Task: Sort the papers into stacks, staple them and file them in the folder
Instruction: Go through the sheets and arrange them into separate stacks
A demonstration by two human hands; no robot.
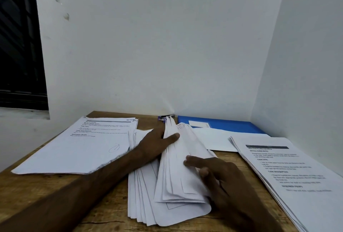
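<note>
A: Left stack (74, 148) sits well left. Where's the sheaf (178, 166)?
B: Mid-worktop (111, 209), long axis near-far. Left hand (157, 142) pinches its far end, thumb on top. Right hand (222, 176) presses straight fingers on its right face.
A: Nearer drop?
B: Right stack (297, 176), probably.

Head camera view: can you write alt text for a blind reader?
A left hand grips lifted sheets of a fanned paper pile on a wooden table while the right hand touches them. Printed stacks lie either side; a blue folder sits behind.
</note>
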